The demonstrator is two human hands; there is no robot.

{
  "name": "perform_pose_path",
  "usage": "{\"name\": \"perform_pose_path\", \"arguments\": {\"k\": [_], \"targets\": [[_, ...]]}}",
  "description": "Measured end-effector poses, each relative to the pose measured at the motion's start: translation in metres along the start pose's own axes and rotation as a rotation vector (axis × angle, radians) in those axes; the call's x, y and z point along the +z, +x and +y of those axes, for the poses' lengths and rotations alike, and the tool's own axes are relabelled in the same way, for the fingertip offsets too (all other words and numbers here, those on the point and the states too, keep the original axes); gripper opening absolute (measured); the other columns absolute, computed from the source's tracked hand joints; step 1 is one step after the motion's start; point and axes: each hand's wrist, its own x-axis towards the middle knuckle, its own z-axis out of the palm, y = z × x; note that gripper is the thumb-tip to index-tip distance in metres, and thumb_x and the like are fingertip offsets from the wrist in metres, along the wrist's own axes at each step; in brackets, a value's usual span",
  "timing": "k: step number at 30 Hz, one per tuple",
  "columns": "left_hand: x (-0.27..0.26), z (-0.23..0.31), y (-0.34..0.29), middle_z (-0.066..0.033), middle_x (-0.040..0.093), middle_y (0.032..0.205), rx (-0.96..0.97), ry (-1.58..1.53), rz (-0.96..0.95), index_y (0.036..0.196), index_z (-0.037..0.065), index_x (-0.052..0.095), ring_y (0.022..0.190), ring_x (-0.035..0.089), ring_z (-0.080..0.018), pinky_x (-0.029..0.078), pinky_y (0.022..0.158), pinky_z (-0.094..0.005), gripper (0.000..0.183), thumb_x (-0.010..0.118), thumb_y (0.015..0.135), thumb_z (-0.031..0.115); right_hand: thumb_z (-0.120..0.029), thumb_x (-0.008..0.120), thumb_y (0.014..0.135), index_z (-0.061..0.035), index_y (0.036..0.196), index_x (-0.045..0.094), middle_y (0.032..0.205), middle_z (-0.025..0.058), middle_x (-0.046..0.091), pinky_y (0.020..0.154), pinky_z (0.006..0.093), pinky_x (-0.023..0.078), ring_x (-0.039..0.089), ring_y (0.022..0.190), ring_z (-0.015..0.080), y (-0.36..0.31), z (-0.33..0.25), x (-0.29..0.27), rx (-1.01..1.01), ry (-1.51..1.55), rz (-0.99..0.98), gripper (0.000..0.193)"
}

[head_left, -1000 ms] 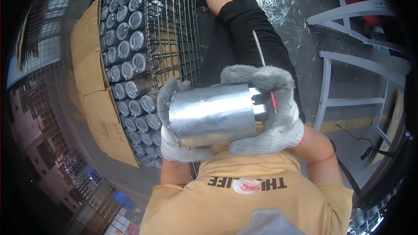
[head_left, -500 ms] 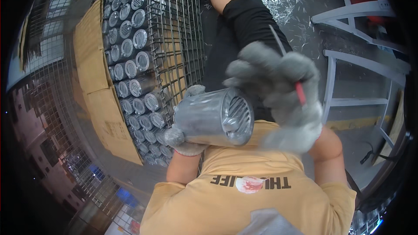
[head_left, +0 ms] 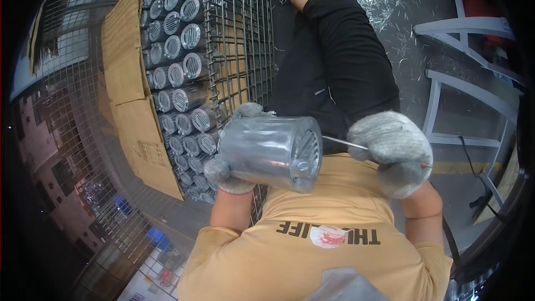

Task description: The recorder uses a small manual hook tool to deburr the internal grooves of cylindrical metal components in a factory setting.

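A grey metal cylinder (head_left: 259, 150) lies on its side in front of my chest, its slotted end turned to the right. My left hand (head_left: 224, 177), in a grey knit glove, is wrapped round its left end; most of the palm is hidden behind it. On the other side my gloved right hand (head_left: 393, 147) is closed round a thin tool with a straight metal shaft (head_left: 346, 143). A bit of its red handle (head_left: 425, 165) shows out of the fist. The shaft's tip reaches the rim of the slotted end; whether it touches I cannot tell.
On the left, a wire cage (head_left: 237, 50) holds many stacked cylinders (head_left: 192, 66) with slotted ends, beside a cardboard sheet (head_left: 131, 100). Metal shavings (head_left: 373, 3) litter the floor beyond my legs. White metal frames (head_left: 473, 92) stand to the right, near a black cable (head_left: 468, 156).
My right hand has turned and come down to the right, swinging the tool from pointing up to pointing left at the cylinder. The left hand keeps its hold.
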Motion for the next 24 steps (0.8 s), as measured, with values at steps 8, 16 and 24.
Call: {"name": "perform_pose_path", "arguments": {"k": [8,16,24], "targets": [[0.001,0.001,0.0,-0.0268,0.061,0.126,-0.103,0.156,0.005,0.139,-0.006,0.043,0.114,0.066,-0.0366,0.059,0.097,-0.0479,0.125,0.081,0.058,0.081,-0.039,0.076,0.083,-0.003,0.1,0.071,0.093,0.0118,0.069,0.065,0.0333,0.061,0.071,0.086,0.0267,0.063,-0.038,0.042,-0.968,-1.227,-0.437,0.04],[-0.013,0.008,0.002,-0.0229,0.063,0.122,-0.095,0.029,-0.107,0.133,-0.008,0.048,0.106,0.068,-0.0335,0.06,0.094,-0.0471,0.12,0.078,0.061,0.084,-0.022,0.068,0.088,0.0028,0.101,0.069,0.091,0.0069,0.073,0.063,0.0299,0.059,0.072,0.077,0.0222,0.05,0.005,0.022,-0.454,-0.642,-0.113,0.027],[0.001,0.001,-0.002,-0.0233,0.061,0.126,-0.012,-0.218,-0.019,0.13,-0.009,0.053,0.11,0.064,-0.0351,0.053,0.104,-0.0507,0.106,0.069,0.074,0.079,-0.017,0.056,0.103,0.004,0.097,0.067,0.086,0.0176,0.075,0.072,0.0295,0.059,0.073,0.079,0.0244,0.041,-0.002,0.033,-0.201,-0.064,0.126,0.025]]}}
